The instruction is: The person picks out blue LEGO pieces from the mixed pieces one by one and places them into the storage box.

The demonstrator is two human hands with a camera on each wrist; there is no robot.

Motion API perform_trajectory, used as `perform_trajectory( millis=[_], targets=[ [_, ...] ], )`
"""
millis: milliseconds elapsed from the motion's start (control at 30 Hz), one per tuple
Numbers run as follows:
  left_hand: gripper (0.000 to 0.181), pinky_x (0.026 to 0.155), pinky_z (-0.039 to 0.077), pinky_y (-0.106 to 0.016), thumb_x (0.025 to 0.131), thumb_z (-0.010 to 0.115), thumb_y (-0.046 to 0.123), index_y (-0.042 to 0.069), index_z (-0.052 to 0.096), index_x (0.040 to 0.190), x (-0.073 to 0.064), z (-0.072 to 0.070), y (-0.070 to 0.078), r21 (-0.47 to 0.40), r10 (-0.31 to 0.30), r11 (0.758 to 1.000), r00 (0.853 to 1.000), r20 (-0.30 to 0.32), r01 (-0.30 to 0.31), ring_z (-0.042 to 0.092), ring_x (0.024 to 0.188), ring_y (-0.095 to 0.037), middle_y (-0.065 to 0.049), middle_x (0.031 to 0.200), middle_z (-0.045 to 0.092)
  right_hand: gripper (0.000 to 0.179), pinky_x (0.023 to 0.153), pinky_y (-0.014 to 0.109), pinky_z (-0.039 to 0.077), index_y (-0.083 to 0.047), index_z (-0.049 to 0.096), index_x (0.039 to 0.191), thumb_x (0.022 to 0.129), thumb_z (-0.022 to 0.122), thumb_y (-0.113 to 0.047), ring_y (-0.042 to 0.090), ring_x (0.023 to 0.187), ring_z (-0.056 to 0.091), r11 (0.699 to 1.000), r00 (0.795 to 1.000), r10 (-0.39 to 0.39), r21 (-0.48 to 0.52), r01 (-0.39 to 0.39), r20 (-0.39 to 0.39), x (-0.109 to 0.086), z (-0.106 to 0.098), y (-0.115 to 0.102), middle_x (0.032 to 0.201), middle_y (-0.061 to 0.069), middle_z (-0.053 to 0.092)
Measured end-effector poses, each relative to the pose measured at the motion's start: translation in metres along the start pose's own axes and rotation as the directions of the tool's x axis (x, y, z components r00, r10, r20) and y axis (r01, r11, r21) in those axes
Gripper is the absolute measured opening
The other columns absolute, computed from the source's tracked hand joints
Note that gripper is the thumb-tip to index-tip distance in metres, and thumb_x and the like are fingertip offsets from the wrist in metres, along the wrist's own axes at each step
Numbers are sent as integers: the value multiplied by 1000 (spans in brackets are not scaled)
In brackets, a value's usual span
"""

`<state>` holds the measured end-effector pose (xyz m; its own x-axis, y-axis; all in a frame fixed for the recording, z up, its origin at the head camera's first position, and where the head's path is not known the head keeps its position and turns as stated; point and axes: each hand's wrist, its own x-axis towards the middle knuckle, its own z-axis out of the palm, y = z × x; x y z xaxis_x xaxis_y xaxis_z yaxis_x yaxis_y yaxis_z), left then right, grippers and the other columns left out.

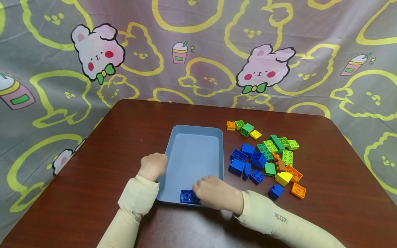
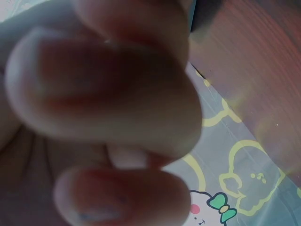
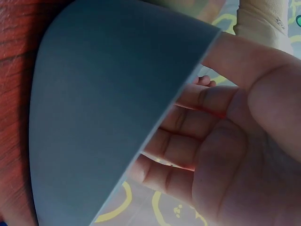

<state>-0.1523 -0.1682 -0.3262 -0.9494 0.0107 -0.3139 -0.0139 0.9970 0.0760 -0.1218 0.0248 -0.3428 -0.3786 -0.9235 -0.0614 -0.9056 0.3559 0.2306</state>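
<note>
A blue-grey tray (image 1: 195,155) lies on the table, its long sides running away from me. My left hand (image 1: 154,166) grips the tray's left rim with curled fingers; the left wrist view shows those fingers (image 2: 122,197) close up and blurred. Inside the tray's front end lies a dark blue toy brick (image 1: 187,196), hollow side up. My right hand (image 1: 217,193) reaches over the front right corner and holds the brick's right end. In the right wrist view, the tray wall (image 3: 103,103) hides the brick and the right fingertips.
Right of the tray lie several loose blue bricks (image 1: 238,166), green bricks (image 1: 264,151), orange bricks (image 1: 298,190) and a yellow brick (image 1: 283,178). A smaller group with a yellow brick (image 1: 255,134) sits farther back. Patterned cloth (image 1: 211,51) hangs behind the brown table (image 1: 93,165).
</note>
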Motion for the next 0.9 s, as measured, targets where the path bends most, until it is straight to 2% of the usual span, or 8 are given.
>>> perform_trajectory(
  millis=[300,533,900],
  targets=[
    [22,54,43,-37,86,49,1,4,58,67,1,0,1,-3,-1,1000,1000,-3,1,50,57,-19,-9,59,49,19,46,22,34,-11,57,72,73,71,-23,8,53,43,1000,1000,13,18,-13,15,0,-1,-1,60,-4,48],
    [21,55,43,-39,86,48,2,4,60,69,1,1,0,-6,-13,1000,1000,-3,13,51,58,-20,-10,61,51,16,45,21,33,-11,58,70,76,68,-22,7,50,40,999,1000,11,36,-11,14,-2,1,1,58,-5,47],
    [20,55,44,-40,86,47,1,3,62,72,2,1,0,-1,-6,1000,1000,-10,6,52,59,-21,-11,64,52,19,56,21,42,-9,62,77,80,66,-28,10,61,52,997,999,25,75,-24,-21,-13,-7,10,65,-2,53]
  ],
)
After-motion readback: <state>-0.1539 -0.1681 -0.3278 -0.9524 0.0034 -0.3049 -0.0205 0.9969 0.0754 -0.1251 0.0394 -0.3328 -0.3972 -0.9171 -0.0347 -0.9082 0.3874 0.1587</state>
